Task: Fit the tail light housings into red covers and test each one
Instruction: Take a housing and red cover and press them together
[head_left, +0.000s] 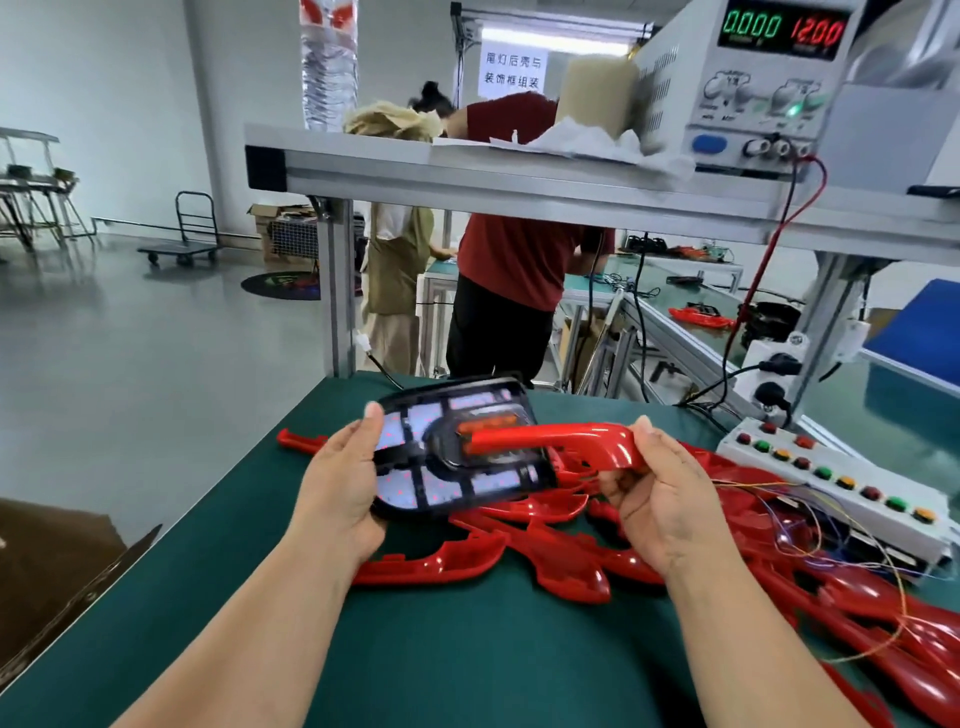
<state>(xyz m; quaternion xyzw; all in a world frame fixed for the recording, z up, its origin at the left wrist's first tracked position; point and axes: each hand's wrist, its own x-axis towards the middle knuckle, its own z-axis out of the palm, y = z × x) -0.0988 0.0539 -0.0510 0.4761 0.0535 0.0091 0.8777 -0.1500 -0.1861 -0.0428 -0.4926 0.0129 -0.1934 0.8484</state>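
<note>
My left hand (340, 480) grips the left edge of a black tail light housing (457, 447) with pale reflector panels, held tilted above the green table (415, 649). My right hand (660, 499) grips one red cover (561, 439) by its right end; the cover's long arm lies across the housing's front. Several more red covers (519, 545) lie in a heap on the table under and to the right of my hands.
A white test box (831, 478) with coloured push buttons and thin loose wires sits at the right. A power supply (769, 78) reading 0.000 and 12.00 stands on the shelf above. Two people work beyond the bench. A brown carton (52, 561) sits at the left.
</note>
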